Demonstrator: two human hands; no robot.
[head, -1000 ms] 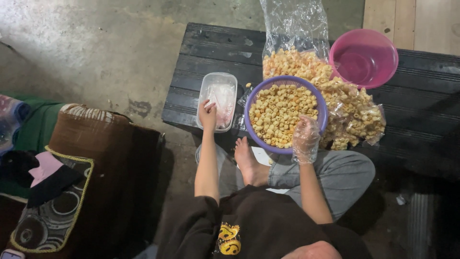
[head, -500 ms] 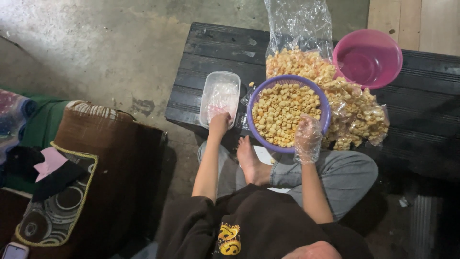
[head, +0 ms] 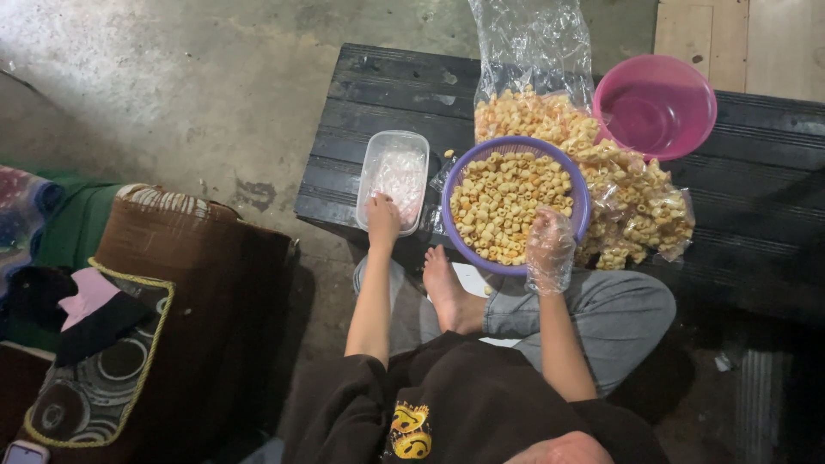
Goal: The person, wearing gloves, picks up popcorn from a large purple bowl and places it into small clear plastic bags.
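Note:
My left hand rests on the near end of a clear rectangular plastic tub holding crumpled clear plastic, its fingers closed at the rim. My right hand, inside a thin clear plastic glove, grips the near rim of a purple bowl filled with small yellow ring-shaped snacks. Both containers sit on a dark slatted wooden bench. Behind the bowl lies a large clear plastic bag full of the same snacks.
An empty pink bowl stands at the back right of the bench. My bare foot and bent knee in grey trousers are below the bowl. A brown cushioned seat with patterned fabric stands at left on a concrete floor.
My left hand has slid down from the middle of the clear tub to its near end. My right hand has stayed on the purple bowl's rim.

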